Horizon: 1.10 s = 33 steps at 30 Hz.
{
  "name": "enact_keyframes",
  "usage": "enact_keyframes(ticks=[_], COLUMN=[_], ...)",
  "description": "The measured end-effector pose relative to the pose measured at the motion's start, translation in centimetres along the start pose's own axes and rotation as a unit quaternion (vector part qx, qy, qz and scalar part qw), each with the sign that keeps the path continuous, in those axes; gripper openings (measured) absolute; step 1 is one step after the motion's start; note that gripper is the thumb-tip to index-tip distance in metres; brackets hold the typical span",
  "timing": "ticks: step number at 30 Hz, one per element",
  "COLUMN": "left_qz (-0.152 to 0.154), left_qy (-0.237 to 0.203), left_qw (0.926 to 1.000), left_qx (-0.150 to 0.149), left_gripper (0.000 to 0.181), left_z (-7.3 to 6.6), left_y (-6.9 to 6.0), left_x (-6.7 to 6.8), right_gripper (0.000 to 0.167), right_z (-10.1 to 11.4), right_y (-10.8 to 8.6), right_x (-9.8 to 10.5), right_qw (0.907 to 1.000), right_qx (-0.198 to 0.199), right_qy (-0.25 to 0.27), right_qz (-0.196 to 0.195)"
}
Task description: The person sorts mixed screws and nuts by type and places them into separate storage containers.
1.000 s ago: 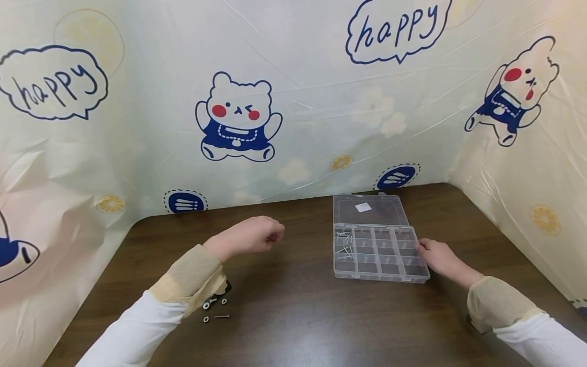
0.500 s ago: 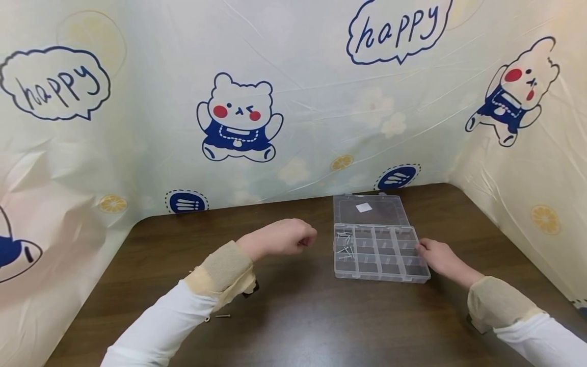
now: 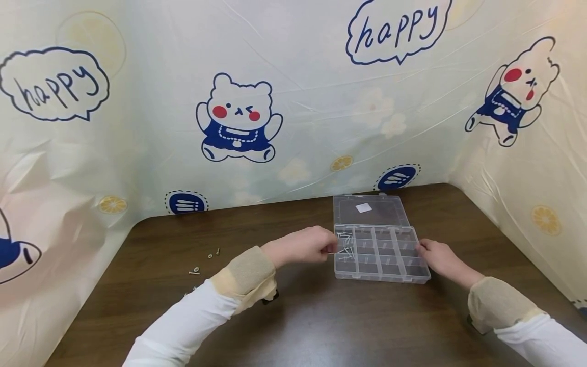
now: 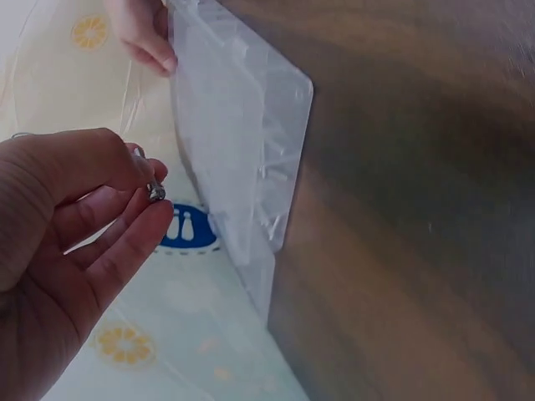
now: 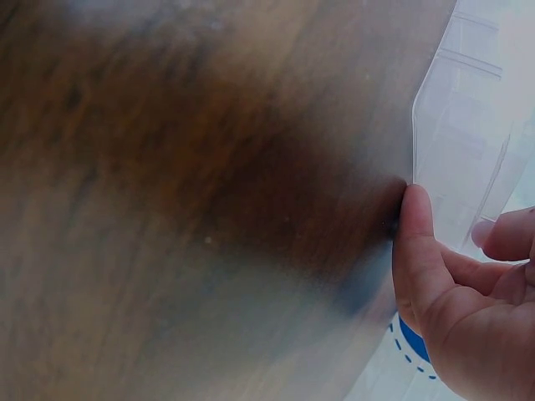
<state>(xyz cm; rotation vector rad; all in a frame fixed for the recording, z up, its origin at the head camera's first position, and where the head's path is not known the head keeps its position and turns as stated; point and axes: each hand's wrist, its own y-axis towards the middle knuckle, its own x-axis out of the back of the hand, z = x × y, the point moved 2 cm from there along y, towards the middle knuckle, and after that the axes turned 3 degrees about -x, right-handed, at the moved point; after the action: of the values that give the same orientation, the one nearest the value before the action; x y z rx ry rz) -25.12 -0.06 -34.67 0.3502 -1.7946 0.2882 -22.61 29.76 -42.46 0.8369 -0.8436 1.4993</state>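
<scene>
My left hand [image 3: 306, 245] pinches a small metal screw [image 4: 155, 187] between thumb and fingertips, at the left edge of a clear plastic compartment box [image 3: 382, 276]. The screw shows in the left wrist view; in the head view the fingers hide it. Several silvery screws [image 3: 346, 252] lie in the box's left column of compartments. The box's lid [image 3: 380, 211] is folded back flat and bears a white square label [image 3: 364, 208]. On the opposite side, my right hand [image 3: 444, 261] holds the box's right wall, thumb at the rim and a finger against the outside.
Loose hardware lies on the brown wooden table [image 3: 312, 316] left of my left forearm: a screw [image 3: 194, 272], a nut or washer [image 3: 196, 268], another small ring [image 3: 210, 256] and a short screw [image 3: 217, 251]. A patterned curtain [image 3: 302, 102] stands behind the table.
My left hand has moved right across the table to the box's left edge. Loose hardware that the left arm covered now shows beside it. The right hand and box stay put.
</scene>
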Motion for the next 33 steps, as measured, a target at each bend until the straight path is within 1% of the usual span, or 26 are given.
enact_keyframes(ticks=[2, 4, 7, 10, 12, 16, 18, 21, 25, 29, 31, 33], left_qz=[-0.002, -0.006, -0.016, -0.029, -0.033, -0.033, -0.032, -0.031, -0.026, -0.016, -0.011, -0.008], left_qy=[-0.017, -0.044, -0.081, -0.107, -0.118, -0.118, -0.113, -0.109, -0.105, -0.101, -0.096, -0.097], left_qw=[0.9998, 0.9988, 0.9957, 0.9919, 0.9900, 0.9887, 0.9890, 0.9895, 0.9907, 0.9919, 0.9921, 0.9912], left_qx=[0.007, 0.019, 0.042, 0.062, 0.071, 0.087, 0.090, 0.090, 0.082, 0.076, 0.080, 0.090], left_gripper=[0.016, 0.015, 0.014, 0.013, 0.012, 0.012, 0.012, 0.012, 0.009, 0.007, 0.007, 0.007], left_z=[0.1, 0.3, 0.6, 0.8, 0.8, 0.8, 0.8, 0.9, 1.1, 1.5, 1.8, 2.1], left_y=[0.4, 0.8, 1.5, 2.1, 2.5, 2.9, 3.0, 3.0, 2.6, 1.8, 1.2, 0.7], left_x=[-0.4, -0.8, -1.5, -2.2, -2.6, -3.2, -3.4, -3.4, -3.3, -3.0, -2.8, -2.7], right_gripper=[0.035, 0.035, 0.036, 0.036, 0.036, 0.035, 0.035, 0.036, 0.036, 0.035, 0.035, 0.034], right_z=[0.1, 0.1, 0.0, 0.0, 0.0, 0.0, 0.0, 0.0, 0.0, 0.1, 0.1, 0.2], right_y=[0.0, 0.0, 0.0, 0.0, 0.0, 0.0, 0.0, 0.0, 0.0, 0.0, 0.0, -0.1], right_x=[0.0, 0.0, 0.0, -0.1, -0.1, 0.0, 0.0, 0.0, 0.0, 0.0, 0.0, 0.0], right_qw=[1.0000, 1.0000, 1.0000, 1.0000, 1.0000, 1.0000, 1.0000, 1.0000, 1.0000, 1.0000, 1.0000, 1.0000], right_qx=[0.001, 0.001, -0.002, -0.005, -0.005, -0.003, -0.003, -0.003, -0.002, -0.004, -0.003, -0.001], right_qy=[0.000, 0.001, 0.004, 0.006, 0.005, 0.003, 0.003, 0.002, 0.001, -0.002, -0.004, -0.005], right_qz=[-0.001, 0.000, 0.004, 0.006, 0.005, 0.002, 0.002, 0.002, 0.001, 0.001, -0.002, -0.003])
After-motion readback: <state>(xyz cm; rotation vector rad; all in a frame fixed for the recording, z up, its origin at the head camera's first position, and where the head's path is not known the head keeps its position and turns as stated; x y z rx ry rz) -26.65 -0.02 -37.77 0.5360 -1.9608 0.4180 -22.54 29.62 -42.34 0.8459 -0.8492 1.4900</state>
